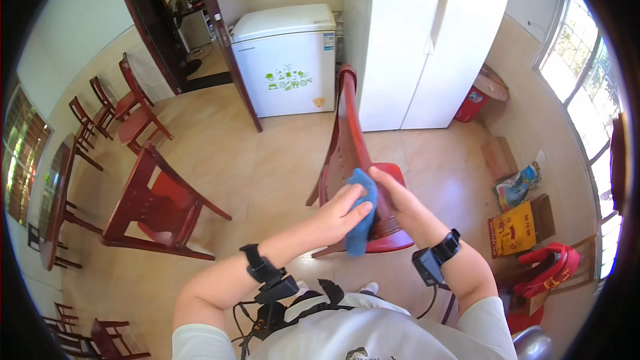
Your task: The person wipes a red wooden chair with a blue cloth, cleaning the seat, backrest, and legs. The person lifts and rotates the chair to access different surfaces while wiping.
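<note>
A dark red wooden chair [342, 152] stands right in front of me, its tall backrest seen nearly edge-on. Part of its red seat [392, 172] shows past the backrest. My left hand [345, 210] grips a folded blue cloth [361, 240] and presses it against the backrest's near side. My right hand [392, 190] is wrapped around the right edge of the same backrest, its thumb along the wood. The fingers of the right hand are partly hidden behind the frame.
A second red chair [155, 210] stands to the left, near a table with a glass top [54, 195]. A white chest freezer [290, 70] and a white refrigerator [400, 60] are ahead. On the right lie a yellow box [512, 230] and a plastic bag [517, 187].
</note>
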Action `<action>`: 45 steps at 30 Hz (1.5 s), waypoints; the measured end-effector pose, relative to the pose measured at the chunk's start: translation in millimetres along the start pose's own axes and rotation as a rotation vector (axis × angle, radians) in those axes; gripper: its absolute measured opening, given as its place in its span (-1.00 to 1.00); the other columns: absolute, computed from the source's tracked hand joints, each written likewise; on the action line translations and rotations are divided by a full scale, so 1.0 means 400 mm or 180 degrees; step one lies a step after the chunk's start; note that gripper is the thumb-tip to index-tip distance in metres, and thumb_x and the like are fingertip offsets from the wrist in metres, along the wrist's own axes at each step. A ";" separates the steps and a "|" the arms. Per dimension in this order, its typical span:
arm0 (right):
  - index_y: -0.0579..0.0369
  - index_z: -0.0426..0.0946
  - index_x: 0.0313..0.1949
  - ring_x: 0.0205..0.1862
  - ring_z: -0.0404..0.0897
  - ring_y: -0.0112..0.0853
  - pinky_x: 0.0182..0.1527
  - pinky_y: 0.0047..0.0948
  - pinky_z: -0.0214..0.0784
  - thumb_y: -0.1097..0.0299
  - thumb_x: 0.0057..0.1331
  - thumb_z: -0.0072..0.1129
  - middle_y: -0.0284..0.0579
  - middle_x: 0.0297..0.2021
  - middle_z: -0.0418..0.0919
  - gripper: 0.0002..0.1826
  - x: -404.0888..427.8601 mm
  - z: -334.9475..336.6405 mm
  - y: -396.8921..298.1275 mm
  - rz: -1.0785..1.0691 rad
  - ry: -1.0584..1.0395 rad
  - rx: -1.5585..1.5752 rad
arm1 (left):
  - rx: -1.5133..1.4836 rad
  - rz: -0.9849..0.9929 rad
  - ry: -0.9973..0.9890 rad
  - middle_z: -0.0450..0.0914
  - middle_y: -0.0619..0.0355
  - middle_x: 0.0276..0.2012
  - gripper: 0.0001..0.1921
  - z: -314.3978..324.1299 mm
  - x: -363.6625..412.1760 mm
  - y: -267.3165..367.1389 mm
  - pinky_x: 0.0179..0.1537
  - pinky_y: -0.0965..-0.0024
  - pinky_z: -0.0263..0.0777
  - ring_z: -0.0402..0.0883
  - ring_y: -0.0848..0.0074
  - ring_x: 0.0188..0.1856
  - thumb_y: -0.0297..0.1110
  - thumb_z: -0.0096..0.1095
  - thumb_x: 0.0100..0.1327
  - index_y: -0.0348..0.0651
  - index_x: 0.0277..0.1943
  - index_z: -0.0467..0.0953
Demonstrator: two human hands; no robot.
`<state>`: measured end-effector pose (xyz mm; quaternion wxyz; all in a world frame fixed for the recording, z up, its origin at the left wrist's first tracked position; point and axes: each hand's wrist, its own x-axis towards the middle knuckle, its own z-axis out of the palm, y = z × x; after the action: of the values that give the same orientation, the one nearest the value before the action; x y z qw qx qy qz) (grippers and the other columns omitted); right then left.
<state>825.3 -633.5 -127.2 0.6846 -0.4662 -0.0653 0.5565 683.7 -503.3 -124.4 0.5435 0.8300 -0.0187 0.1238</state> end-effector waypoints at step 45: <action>0.38 0.40 0.21 0.11 0.49 -0.44 0.23 -0.44 0.26 0.09 0.52 -0.06 -0.10 0.08 0.55 -0.45 -0.394 -0.445 -0.356 -0.1674 0.2434 -0.2349 | 0.0984 0.2498 -0.0475 0.11 -0.31 0.39 -0.50 0.550 0.641 -0.105 0.22 -0.20 0.14 0.21 -0.10 0.37 -0.23 0.25 0.13 -0.11 0.16 0.41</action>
<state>974.9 -856.0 -57.4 0.5672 -0.8090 -0.1166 0.1012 979.6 -659.1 -187.2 0.3215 0.8384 -0.3536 0.2622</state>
